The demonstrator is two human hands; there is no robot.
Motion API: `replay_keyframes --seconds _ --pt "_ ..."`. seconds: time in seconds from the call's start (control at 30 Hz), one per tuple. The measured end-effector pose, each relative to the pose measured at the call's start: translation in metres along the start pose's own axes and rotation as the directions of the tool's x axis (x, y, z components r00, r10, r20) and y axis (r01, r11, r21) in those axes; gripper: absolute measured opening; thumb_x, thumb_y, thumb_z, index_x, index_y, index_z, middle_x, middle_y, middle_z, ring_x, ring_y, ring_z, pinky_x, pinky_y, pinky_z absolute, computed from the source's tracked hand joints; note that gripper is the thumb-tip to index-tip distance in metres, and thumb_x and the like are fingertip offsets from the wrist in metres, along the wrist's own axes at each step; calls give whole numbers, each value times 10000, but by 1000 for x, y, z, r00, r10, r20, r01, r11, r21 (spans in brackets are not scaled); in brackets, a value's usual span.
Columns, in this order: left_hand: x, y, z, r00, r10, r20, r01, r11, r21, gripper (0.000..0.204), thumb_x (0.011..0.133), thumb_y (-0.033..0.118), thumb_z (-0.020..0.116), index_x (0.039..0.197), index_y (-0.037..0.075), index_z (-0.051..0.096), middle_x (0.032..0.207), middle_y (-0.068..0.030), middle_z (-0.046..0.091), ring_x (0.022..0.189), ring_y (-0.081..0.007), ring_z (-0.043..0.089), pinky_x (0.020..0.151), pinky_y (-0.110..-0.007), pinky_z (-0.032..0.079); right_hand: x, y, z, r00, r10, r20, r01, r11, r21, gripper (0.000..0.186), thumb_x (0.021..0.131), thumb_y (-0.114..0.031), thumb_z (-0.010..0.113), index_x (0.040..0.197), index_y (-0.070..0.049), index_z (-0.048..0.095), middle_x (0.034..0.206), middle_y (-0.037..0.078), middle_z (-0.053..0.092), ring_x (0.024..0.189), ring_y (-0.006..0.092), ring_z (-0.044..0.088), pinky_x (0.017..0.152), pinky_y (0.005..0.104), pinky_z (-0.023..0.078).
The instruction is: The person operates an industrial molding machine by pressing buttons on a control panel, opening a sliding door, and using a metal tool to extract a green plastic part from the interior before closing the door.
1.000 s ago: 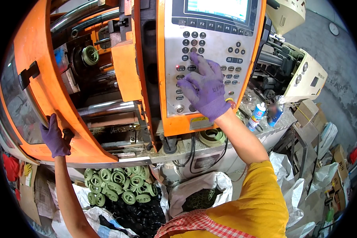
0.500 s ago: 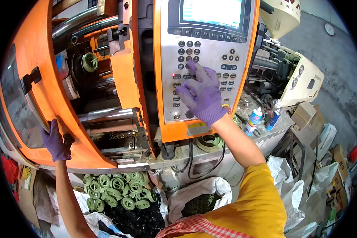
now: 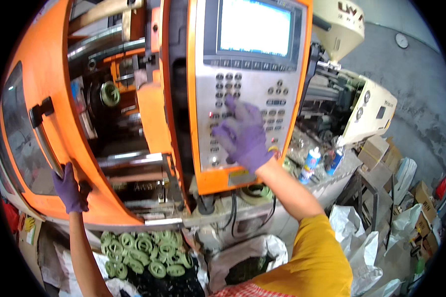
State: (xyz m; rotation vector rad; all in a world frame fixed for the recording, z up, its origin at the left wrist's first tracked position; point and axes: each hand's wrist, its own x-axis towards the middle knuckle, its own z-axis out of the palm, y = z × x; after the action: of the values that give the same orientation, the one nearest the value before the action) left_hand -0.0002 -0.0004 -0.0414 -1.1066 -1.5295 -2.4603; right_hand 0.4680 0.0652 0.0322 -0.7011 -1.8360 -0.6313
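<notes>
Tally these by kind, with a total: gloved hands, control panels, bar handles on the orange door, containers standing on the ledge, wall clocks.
Purple-gloved hands: 2
Grey, orange-framed rectangular control panel: 1
Long black-and-silver bar handle: 1
Upright blue-and-white cylindrical containers: 2
Round white-faced wall clock: 1
Total: 7

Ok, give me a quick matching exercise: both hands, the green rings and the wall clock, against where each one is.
1. left hand
2. right hand
3. green rings
4. wall clock

A. on the grey wall
B. over the control panel
C. heaped by black pieces
D. at the lower end of the door handle

Pairs: 1-D, 2-B, 3-C, 4-A
</notes>
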Motion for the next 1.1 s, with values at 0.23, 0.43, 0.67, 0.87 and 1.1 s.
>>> replay_keyframes --seconds 0.23,0.43,0.67,0.87,1.1 --pt "-13 12 10 1000 23 15 -22 996 -83 127 879 123 614 856 77 498 740 38 440 645 -45 381 558 -213 321 0 1 3 999 22 -26 -22 1000 4 148 711 -257 685 770 -121 688 1271 176 497 1086 374 447 912 448 357" --pt "-11 9 9 995 103 6 -102 992 -68 130 875 111 613 856 70 491 739 38 430 650 -50 382 570 -213 330 -1 -2 -2 998 54 -18 -54 999 -7 133 709 -245 681 759 -121 689 1260 135 508 1084 354 447 909 439 361" --pt "-5 -3 7 990 143 -6 -143 987 -69 148 864 109 626 846 69 484 731 36 416 646 -53 378 573 -214 332 -3 3 2 998 21 -53 -20 1000 15 135 702 -238 692 767 -120 685 1261 135 513 1080 350 449 909 430 359" --pt "-3 -1 1 988 154 -2 -154 988 -19 153 862 113 629 840 66 485 733 34 424 662 -57 388 581 -222 346 -2 1 1 998 6 -63 -4 999 33 167 695 -211 714 745 -69 643 1233 173 537 1065 352 470 917 425 374" --pt "-2 1 1 999 -7 44 8 1000 -19 135 872 129 627 927 58 525 768 39 462 688 -61 414 608 -219 353 -7 7 3 1000 -7 -6 7 1000 -7 176 727 -267 683 805 -109 680 1207 147 552 1067 353 474 928 437 363"
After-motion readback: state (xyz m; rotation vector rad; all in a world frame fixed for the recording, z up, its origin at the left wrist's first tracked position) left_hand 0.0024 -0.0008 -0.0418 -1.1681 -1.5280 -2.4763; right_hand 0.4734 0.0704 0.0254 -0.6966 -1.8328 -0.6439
